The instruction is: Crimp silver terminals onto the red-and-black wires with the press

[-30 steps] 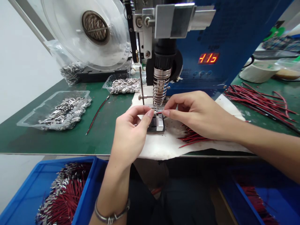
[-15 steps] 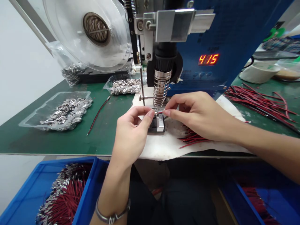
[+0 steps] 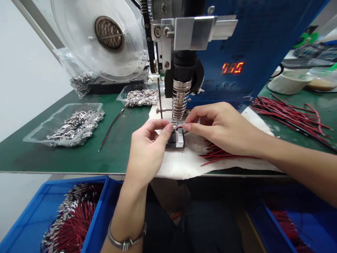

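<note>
My left hand [image 3: 147, 151] is closed in a pinch, thumb against forefinger, on a small metal connector [image 3: 174, 127] at the top of a little fixture block [image 3: 179, 139]. My right hand [image 3: 226, 131] pinches a short red-and-black wire [image 3: 180, 127] whose end meets the connector. Just above the fingertips, a soldering iron [image 3: 181, 96] wrapped in a coil spring points down. Its tip and the exact joint are too small to make out. Below my right hand a bundle of red-and-black wires [image 3: 217, 154] lies on a white cloth [image 3: 181, 165].
A blue machine [image 3: 237, 38] with a red display stands behind. Clear trays [image 3: 39, 137] of metal connectors and one finished-looking wire [image 3: 110, 130] lie left. More wires [image 3: 289, 114] lie right. Below the table edge stand blue bins [image 3: 101, 207] holding wires.
Both hands hold almost the same position at the fixture. The view has shifted very slightly, and the display digits look different, partly unlit.
</note>
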A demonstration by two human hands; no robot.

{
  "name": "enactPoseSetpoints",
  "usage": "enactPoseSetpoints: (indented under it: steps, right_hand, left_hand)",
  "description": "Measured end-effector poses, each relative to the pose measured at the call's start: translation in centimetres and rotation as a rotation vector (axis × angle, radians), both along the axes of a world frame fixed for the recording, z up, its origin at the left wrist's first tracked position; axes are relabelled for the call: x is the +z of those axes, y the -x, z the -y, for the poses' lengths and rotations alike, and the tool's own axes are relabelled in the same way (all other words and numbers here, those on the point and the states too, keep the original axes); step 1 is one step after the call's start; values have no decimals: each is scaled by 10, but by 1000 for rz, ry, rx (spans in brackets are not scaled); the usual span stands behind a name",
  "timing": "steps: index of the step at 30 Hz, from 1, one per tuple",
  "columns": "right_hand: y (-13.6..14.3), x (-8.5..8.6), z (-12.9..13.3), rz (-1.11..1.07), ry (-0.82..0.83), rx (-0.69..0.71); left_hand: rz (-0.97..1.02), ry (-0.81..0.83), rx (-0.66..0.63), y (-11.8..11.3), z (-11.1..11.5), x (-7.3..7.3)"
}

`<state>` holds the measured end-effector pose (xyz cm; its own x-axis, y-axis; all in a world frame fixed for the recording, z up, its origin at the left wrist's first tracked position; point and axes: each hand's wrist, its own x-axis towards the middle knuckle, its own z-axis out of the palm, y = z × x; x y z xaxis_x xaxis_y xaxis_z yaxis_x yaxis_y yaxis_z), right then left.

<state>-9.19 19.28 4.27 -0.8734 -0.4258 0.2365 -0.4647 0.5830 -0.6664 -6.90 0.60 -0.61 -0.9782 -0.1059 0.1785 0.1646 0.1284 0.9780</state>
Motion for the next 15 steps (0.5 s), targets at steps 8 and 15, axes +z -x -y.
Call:
enactPoseSetpoints:
  steps: [8, 15]
  right_hand:
    - [0, 1, 2, 5, -22, -7]
    - [-1, -1, 2, -34, -21, -18]
  left_hand:
    - [-8, -3, 6, 0, 0, 0]
    - [-19, -1, 31, 0, 0, 0]
